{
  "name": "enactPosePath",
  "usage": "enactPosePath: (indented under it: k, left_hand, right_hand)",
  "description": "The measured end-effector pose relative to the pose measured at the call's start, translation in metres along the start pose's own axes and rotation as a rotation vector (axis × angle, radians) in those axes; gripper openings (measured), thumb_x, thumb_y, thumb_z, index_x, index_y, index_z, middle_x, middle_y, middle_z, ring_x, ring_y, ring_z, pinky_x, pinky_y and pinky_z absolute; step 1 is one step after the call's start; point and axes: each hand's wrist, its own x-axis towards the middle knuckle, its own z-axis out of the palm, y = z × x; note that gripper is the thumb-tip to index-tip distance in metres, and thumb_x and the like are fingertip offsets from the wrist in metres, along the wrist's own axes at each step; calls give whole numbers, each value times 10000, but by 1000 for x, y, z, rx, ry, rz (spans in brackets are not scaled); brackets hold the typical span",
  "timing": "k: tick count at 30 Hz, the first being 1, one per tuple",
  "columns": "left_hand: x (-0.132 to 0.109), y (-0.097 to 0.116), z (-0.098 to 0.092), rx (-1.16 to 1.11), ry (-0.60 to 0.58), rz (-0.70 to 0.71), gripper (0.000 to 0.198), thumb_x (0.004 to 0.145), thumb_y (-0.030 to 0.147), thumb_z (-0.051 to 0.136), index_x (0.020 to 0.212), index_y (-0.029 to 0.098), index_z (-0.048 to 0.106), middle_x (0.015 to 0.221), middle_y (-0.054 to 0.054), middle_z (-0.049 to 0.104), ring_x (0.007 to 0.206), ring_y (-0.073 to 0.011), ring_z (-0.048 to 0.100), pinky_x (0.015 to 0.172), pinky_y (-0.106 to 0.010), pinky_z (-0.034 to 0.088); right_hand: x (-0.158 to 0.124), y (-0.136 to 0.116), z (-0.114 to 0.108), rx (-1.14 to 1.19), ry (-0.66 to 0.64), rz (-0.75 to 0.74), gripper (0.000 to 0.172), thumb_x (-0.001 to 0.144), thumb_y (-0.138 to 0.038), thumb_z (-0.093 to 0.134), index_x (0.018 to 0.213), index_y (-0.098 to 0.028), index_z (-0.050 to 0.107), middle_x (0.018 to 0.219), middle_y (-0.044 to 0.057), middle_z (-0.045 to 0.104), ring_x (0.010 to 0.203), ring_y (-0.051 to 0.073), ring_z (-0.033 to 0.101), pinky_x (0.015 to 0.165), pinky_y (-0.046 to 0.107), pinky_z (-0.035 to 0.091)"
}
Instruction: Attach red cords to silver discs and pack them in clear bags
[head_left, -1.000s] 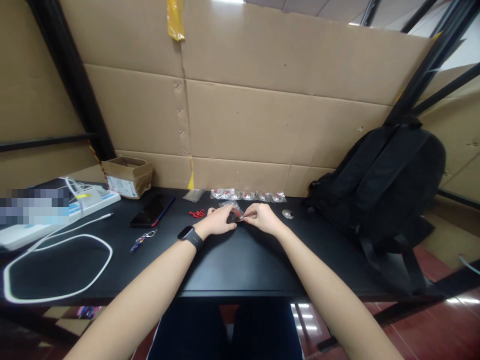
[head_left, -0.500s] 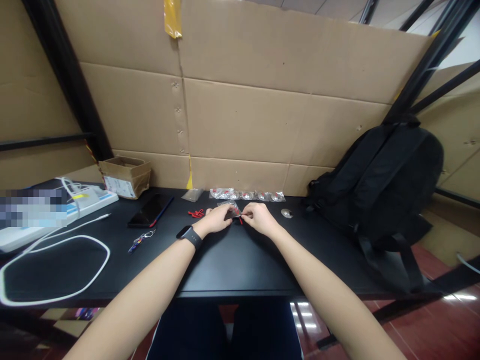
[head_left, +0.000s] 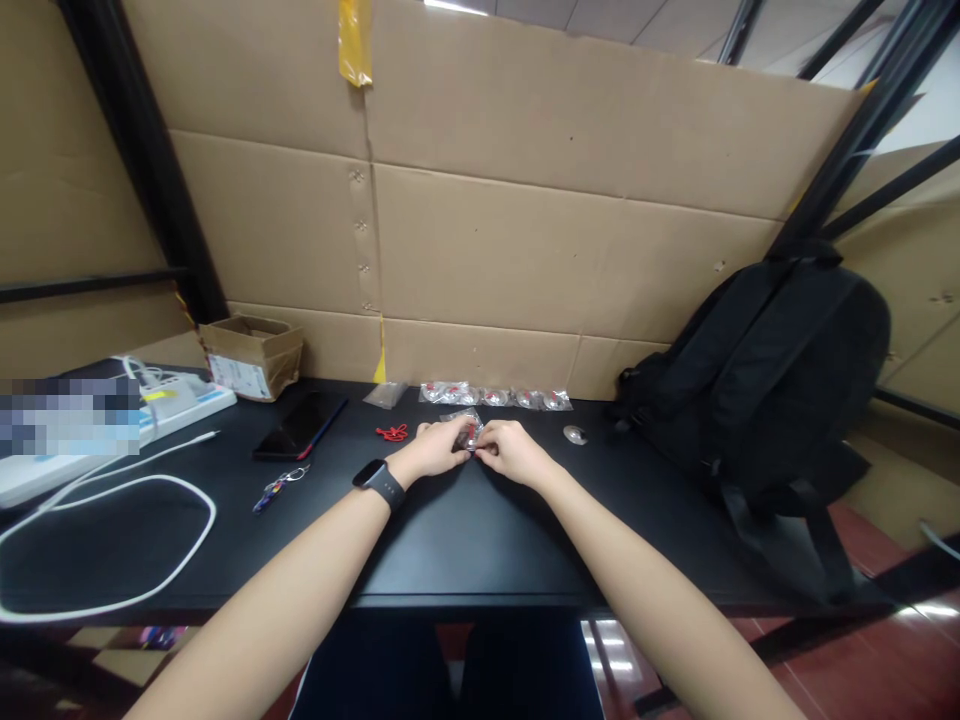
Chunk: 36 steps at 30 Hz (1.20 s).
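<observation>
Between my hands, low over the black table, is a small clear plastic bag (head_left: 466,416) with something red showing in it. My left hand (head_left: 436,447), with a dark watch on its wrist, is closed on the bag's left side. The fingers of my right hand (head_left: 511,450) pinch together at its near right edge; fingertips hide part of the bag. Left of my left hand lies a bundle of red cord (head_left: 391,433). A round, shiny disc (head_left: 575,435) rests to the right. Behind my hands is a row of several clear packets (head_left: 495,398) holding round, shiny pieces with red bits.
Flat clear bags (head_left: 386,395) lie at the back. On the left are a phone (head_left: 300,428), a keyring (head_left: 279,488), a small cardboard box (head_left: 255,358), a white power strip (head_left: 184,412) and a white cable (head_left: 202,540). A black backpack (head_left: 787,390) stands at right, before a cardboard wall (head_left: 495,250).
The red strand that hung below the bag by my right fingers no longer shows there. My right hand has shifted slightly left and down, closer to my left. The view has tilted slightly.
</observation>
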Motion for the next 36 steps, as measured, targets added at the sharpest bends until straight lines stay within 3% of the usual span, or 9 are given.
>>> enactPosePath:
  k: [8, 12, 16, 21, 25, 29, 33, 36]
  left_hand:
    - [0, 1, 1, -9, 9, 61, 593, 869, 312, 619, 1422, 292, 409, 1354, -50, 638, 1236, -255, 603, 1057, -401, 423]
    - [-1, 2, 2, -38, 30, 102, 613, 857, 269, 626, 1428, 304, 404, 1318, -43, 658, 1211, -248, 619, 1037, -385, 434]
    - [-1, 4, 1, -43, 27, 176, 619, 858, 234, 626, 1429, 327, 405, 1351, -41, 639, 1232, -240, 606, 1072, -395, 391]
    - [-1, 6, 2, -61, 26, 239, 732, 846, 205, 646, 1486, 345, 318, 1476, -44, 533, 1320, -224, 538, 1113, -383, 351]
    - [-3, 7, -2, -65, 55, 182, 714, 837, 268, 675, 1471, 319, 350, 1475, -62, 527, 1329, -250, 522, 1097, -403, 375]
    - [-6, 6, -6, -126, 61, 194, 624, 844, 318, 667, 1418, 293, 424, 1431, -60, 566, 1301, -243, 544, 1086, -376, 407]
    - [-7, 6, -9, -144, 19, 231, 651, 824, 335, 685, 1421, 291, 430, 1444, -58, 557, 1302, -249, 546, 1104, -373, 398]
    - [-8, 9, -13, -145, -25, 244, 645, 832, 381, 677, 1424, 300, 436, 1465, -52, 539, 1319, -254, 530, 1121, -382, 375]
  right_hand:
    - [3, 2, 7, -71, 67, 167, 37, 809, -170, 761, 787, -200, 758, 904, 56, 681, 879, 195, 620, 808, 298, 469]
    - [3, 0, 9, -138, 136, 278, 178, 751, -269, 823, 725, -205, 659, 893, 31, 628, 919, 204, 588, 769, 290, 439]
    - [5, -1, 13, -211, 197, 365, 276, 736, -310, 816, 820, -224, 567, 873, 3, 592, 826, 182, 566, 672, 263, 387]
    - [9, 1, 15, -271, 233, 478, 315, 783, -363, 764, 955, -234, 534, 956, 42, 610, 794, 187, 569, 648, 272, 358]
    - [2, 3, 5, -154, 138, 409, 380, 761, -402, 774, 1014, -248, 535, 1037, 23, 612, 822, 174, 583, 630, 256, 358]
    - [-5, 8, -8, -83, 112, 357, 322, 761, -339, 759, 1003, -249, 565, 1031, 9, 624, 777, 150, 575, 611, 246, 359]
    - [-4, 9, -6, -80, 156, 418, 287, 766, -269, 724, 1010, -245, 574, 1006, 11, 627, 739, 142, 565, 604, 244, 362]
    - [-1, 7, -2, -51, 131, 386, 290, 770, -243, 712, 1032, -251, 587, 1028, 15, 624, 758, 146, 574, 626, 246, 388]
